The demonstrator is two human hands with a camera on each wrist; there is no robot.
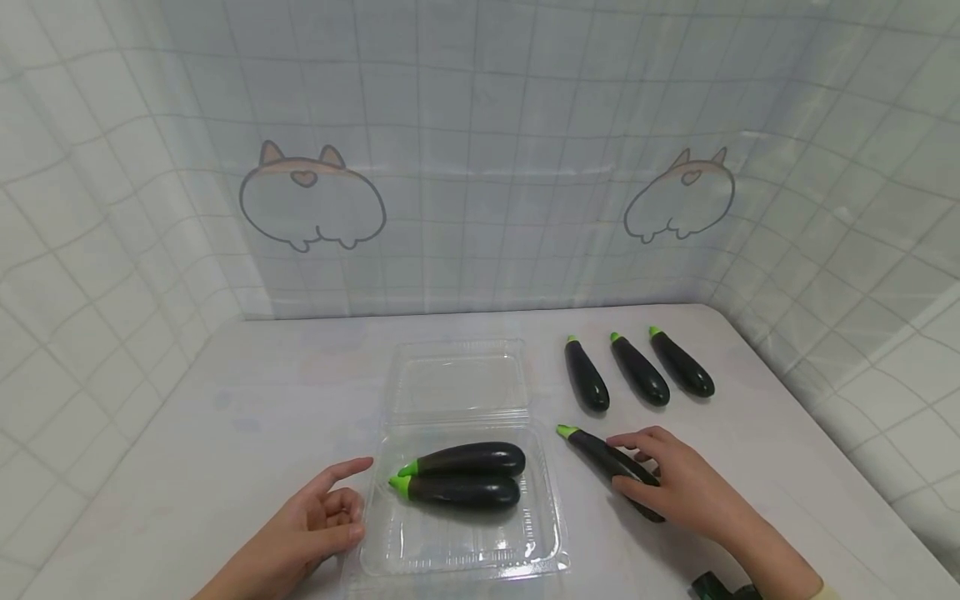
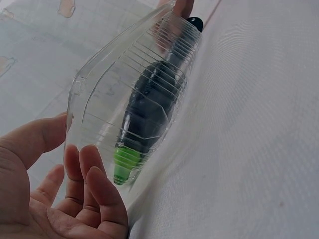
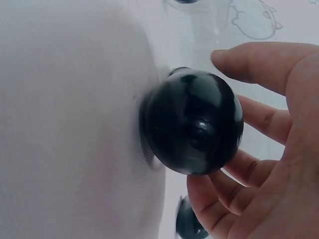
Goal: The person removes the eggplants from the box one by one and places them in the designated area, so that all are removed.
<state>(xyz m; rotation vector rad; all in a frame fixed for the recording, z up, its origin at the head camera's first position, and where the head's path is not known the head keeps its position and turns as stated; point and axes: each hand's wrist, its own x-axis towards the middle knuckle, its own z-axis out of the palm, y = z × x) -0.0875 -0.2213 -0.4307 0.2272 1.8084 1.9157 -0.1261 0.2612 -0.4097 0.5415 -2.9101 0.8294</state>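
Note:
My right hand (image 1: 675, 479) has its thumb and fingers around a dark eggplant with a green stem (image 1: 600, 454), to the right of the container. Its rounded end (image 3: 194, 122) faces the right wrist camera, close to the table. On the left, my left hand (image 1: 307, 521) rests beside a clear plastic clamshell container (image 1: 442, 550), its thumb at the rim and its other fingers loosely bent along the side wall. Two eggplants lie side by side in the container, an upper one (image 1: 476, 458) and a lower one (image 1: 468, 492), green stems to the left.
The container's lid (image 1: 457, 387) lies folded back behind its base. Three more eggplants, left (image 1: 587, 375), middle (image 1: 640, 371) and right (image 1: 682, 364), lie in a row at the back right of the white table (image 1: 247, 433). Grid-patterned curtains (image 1: 502, 192) stand around the table.

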